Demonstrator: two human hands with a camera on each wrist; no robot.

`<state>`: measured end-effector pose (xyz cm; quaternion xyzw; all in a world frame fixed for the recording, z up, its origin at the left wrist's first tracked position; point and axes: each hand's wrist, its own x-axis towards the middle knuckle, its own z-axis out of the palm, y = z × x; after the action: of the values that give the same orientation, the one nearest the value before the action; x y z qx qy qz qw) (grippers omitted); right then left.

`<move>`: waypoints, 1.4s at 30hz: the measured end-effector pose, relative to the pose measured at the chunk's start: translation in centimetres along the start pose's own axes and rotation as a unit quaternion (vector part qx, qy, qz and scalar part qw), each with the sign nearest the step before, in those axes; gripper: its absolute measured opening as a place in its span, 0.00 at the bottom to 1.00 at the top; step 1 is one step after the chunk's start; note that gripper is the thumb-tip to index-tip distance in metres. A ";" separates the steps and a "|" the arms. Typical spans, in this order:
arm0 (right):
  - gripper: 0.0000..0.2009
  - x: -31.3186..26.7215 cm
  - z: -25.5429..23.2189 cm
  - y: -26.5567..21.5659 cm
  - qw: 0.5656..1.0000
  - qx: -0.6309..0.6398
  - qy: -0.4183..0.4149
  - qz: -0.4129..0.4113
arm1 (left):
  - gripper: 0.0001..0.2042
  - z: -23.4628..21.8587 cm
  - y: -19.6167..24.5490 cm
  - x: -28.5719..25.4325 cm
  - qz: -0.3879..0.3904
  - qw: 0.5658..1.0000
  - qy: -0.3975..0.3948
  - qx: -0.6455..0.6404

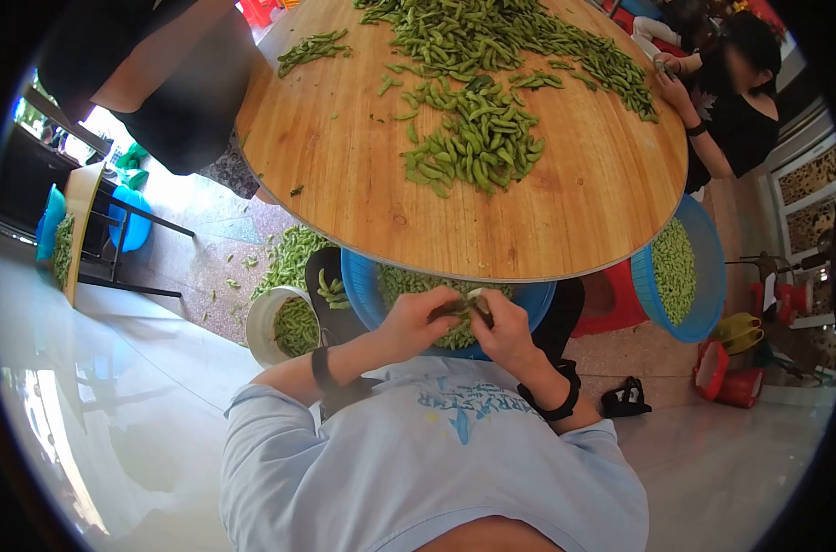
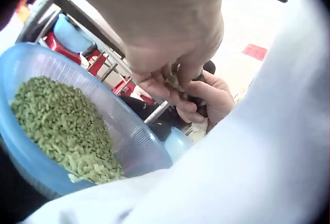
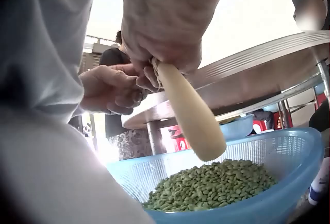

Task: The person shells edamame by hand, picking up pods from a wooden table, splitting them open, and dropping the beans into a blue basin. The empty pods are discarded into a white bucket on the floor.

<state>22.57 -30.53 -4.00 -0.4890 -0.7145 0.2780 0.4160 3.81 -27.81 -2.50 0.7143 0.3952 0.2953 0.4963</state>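
In the head view my left hand (image 1: 409,327) and right hand (image 1: 507,336) meet below the table edge, curled fingers pinching a small green pod (image 1: 455,306) between them. The left wrist view shows the pod (image 2: 174,81) partly hidden by fingers. A long pale rounded thing (image 3: 191,116) projects from my right hand (image 3: 162,33) in the right wrist view; what it is I cannot tell. Below the hands, a blue basket (image 3: 294,154) holds shelled green beans (image 3: 214,185). Green pods (image 1: 482,138) lie heaped on the round wooden table (image 1: 344,193).
A white bucket (image 1: 255,322) of pods stands left of the blue basket, beside loose pods (image 1: 294,253) on the floor. Rightward are a red stool (image 1: 611,299) and another blue basin (image 1: 708,276) of beans. People are at both sides of the table.
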 end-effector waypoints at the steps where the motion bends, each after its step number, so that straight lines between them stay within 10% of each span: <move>1: 0.12 0.0 0.0 -0.1 1.000 0.001 0.002 0.001 | 0.09 -0.7 0.3 -0.3 0.058 0.997 -0.001 0.050; 5: 0.12 0.4 -0.8 0.4 0.998 0.005 -0.051 -0.046 | 0.06 -8.3 3.4 -1.3 -0.010 0.879 -0.180 0.442; 8: 0.11 0.6 -0.5 0.6 0.994 -0.013 -0.045 -0.098 | 0.06 -10.4 3.9 0.5 0.080 0.856 -0.065 0.506; 12: 0.11 0.7 -0.2 -0.1 0.998 0.007 -0.042 -0.048 | 0.07 -7.4 3.1 7.8 0.162 0.935 0.055 0.312; 20: 0.11 -0.2 -1.9 1.0 0.999 0.047 -0.022 0.014 | 0.09 -3.2 0.7 16.2 0.146 0.914 0.041 0.376; 24: 0.17 -0.1 -3.0 0.2 0.960 0.241 -0.042 0.132 | 0.09 -4.2 -0.5 14.5 0.164 0.914 0.071 0.364; 28: 0.20 1.5 -3.1 -0.9 0.925 0.348 0.004 0.150 | 0.11 -4.7 1.2 11.5 0.068 0.992 0.087 0.065; 32: 0.21 2.7 -2.2 -1.1 0.867 0.457 0.032 0.195 | 0.12 -4.2 3.2 8.6 -0.094 0.980 -0.004 -0.178; 42: 0.19 2.5 -1.8 -1.3 0.840 0.503 -0.018 0.200 | 0.07 -2.6 2.7 6.3 -0.124 0.973 -0.032 -0.191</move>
<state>23.10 -28.68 -1.22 -0.3393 -0.3704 0.6854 0.5271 5.64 -21.72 1.07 0.5608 0.4008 0.2789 0.6686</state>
